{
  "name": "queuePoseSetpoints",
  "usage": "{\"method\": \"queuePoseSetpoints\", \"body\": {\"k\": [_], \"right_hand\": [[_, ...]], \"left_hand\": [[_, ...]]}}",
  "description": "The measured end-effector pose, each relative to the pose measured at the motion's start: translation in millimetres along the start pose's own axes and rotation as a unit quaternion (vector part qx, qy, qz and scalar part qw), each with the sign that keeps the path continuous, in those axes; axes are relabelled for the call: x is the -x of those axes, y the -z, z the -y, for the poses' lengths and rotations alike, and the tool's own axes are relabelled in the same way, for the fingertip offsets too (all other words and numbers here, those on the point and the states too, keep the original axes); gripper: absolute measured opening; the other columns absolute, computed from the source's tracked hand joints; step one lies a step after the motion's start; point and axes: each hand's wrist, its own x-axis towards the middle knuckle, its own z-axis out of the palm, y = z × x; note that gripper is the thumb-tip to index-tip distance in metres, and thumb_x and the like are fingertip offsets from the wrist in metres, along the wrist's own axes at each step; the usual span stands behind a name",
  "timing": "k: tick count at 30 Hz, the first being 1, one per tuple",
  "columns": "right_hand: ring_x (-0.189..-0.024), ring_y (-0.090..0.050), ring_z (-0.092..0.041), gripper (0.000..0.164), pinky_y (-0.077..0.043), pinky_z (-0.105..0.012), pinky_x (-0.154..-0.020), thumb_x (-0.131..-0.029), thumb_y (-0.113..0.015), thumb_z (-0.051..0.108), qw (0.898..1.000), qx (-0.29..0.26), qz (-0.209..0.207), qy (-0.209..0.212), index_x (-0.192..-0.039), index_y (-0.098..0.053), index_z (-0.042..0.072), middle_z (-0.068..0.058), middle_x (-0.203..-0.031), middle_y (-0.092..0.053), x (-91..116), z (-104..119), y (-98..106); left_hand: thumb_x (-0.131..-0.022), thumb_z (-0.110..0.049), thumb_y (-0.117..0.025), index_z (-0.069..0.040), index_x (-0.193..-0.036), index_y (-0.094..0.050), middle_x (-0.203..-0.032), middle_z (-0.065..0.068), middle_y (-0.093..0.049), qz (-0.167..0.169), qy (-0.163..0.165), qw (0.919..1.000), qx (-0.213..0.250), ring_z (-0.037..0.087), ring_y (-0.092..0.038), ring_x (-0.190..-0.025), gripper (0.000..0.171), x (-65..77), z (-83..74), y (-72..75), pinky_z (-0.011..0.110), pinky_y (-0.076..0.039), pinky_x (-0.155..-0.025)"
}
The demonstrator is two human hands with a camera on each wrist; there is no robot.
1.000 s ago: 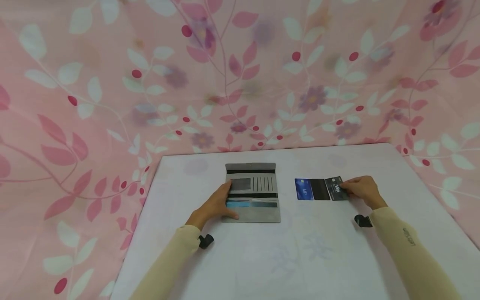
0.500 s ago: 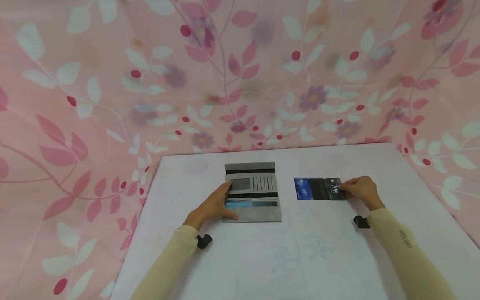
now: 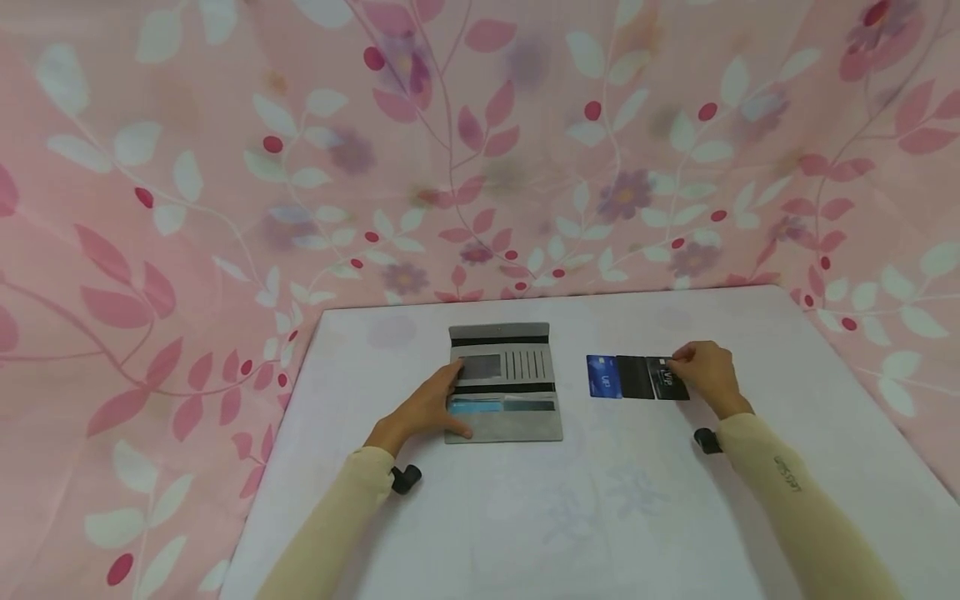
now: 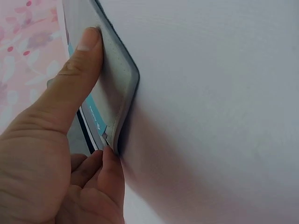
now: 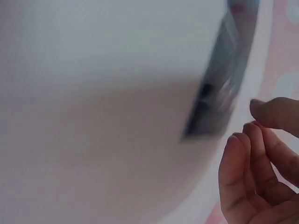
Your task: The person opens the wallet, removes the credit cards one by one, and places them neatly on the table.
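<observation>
Where pink floral cloth (image 3: 480, 150) backs the table (image 3: 570, 517), three cards (image 3: 636, 378) flank the wallet (image 3: 517, 375).

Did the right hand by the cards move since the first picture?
Yes. In the head view, the right hand has moved left, toward the gray wallet, farther left of the far right corner of the table.
</observation>
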Motion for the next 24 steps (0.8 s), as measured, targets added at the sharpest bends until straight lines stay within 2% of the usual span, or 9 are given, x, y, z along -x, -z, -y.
{"method": "queuePoseSetpoints", "body": {"k": [2, 4, 8, 11, 15, 18, 24], "right_hand": [[-0.074, -0.061, -0.029, 0.021, -0.052, -0.042, -0.064, -0.088, -0.071, 0.014, 0.999, -0.008, -0.006, 0.043, -0.095, -0.071, -0.006, -0.015, -0.082, -0.069, -2.6, 20.3, -8.5], [-0.076, -0.063, -0.028, 0.019, -0.054, -0.043, -0.068, -0.089, -0.069, 0.013, 0.997, -0.025, 0.014, 0.074, -0.098, -0.071, -0.004, -0.014, -0.085, -0.069, -5.3, 45.9, -19.2], [-0.075, -0.065, -0.021, 0.015, -0.055, -0.038, -0.068, -0.088, -0.07, 0.011, 0.985, -0.064, 0.091, 0.128, -0.099, -0.074, 0.001, -0.008, -0.086, -0.071, -7.0, 101.2, -44.7], [-0.072, -0.063, -0.015, 0.013, -0.055, -0.031, -0.063, -0.088, -0.071, 0.01, 0.968, -0.089, 0.156, 0.177, -0.098, -0.075, 0.002, -0.004, -0.088, -0.071, -7.4, 132.1, -66.0], [-0.073, -0.062, -0.011, 0.01, -0.055, -0.028, -0.067, -0.087, -0.073, 0.008, 0.938, -0.094, 0.235, 0.237, -0.096, -0.076, 0.005, 0.0, -0.088, -0.071, -11.8, 154.6, -90.3], [-0.076, -0.063, -0.009, 0.008, -0.054, -0.028, -0.072, -0.086, -0.074, 0.007, 0.92, -0.082, 0.281, 0.262, -0.093, -0.077, 0.007, 0.003, -0.085, -0.071, -15.2, 162.6, -101.5], [-0.068, -0.064, -0.01, 0.007, -0.056, -0.026, -0.065, -0.083, -0.074, 0.001, 0.903, -0.085, 0.339, 0.251, -0.088, -0.077, 0.005, 0.002, -0.077, -0.071, -19.6, 172.1, -110.3]], "left_hand": [[-0.058, -0.042, -0.094, -0.004, -0.156, -0.015, -0.158, 0.011, -0.024, -0.001, 0.0, 1.0, 0.0, 0.024, -0.036, -0.138, 0.131, 0.5, 0.4, 0.9, 0.036, -0.032, -0.112], [-0.058, -0.041, -0.094, -0.004, -0.156, -0.016, -0.157, 0.012, -0.024, -0.002, -0.001, 1.0, 0.0, 0.024, -0.036, -0.138, 0.13, 1.0, 0.9, 1.5, 0.036, -0.032, -0.112], [-0.059, -0.038, -0.094, -0.004, -0.155, -0.016, -0.157, 0.012, -0.025, -0.003, 0.0, 0.9999, 0.01, 0.025, -0.037, -0.137, 0.129, 2.3, 0.9, 1.7, 0.038, -0.032, -0.112], [-0.059, -0.038, -0.095, -0.005, -0.156, -0.016, -0.157, 0.011, -0.025, -0.004, 0.0, 0.9998, 0.02, 0.025, -0.04, -0.135, 0.129, 2.5, 1.8, 0.4, 0.038, -0.033, -0.111], [-0.059, -0.041, -0.094, -0.008, -0.156, -0.016, -0.157, 0.008, -0.026, -0.005, -0.003, 0.9997, 0.024, 0.024, -0.043, -0.133, 0.129, 2.6, 6.0, -2.2, 0.037, -0.035, -0.11], [-0.059, -0.042, -0.093, -0.01, -0.157, -0.016, -0.157, 0.006, -0.025, -0.004, -0.007, 0.9994, 0.033, 0.024, -0.043, -0.133, 0.129, 2.8, 9.0, -3.1, 0.036, -0.035, -0.11], [-0.059, -0.044, -0.093, -0.012, -0.157, -0.015, -0.158, 0.006, -0.024, -0.008, -0.017, 0.999, 0.041, 0.023, -0.042, -0.134, 0.129, 4.0, 13.5, -2.9, 0.036, -0.035, -0.11]]}}
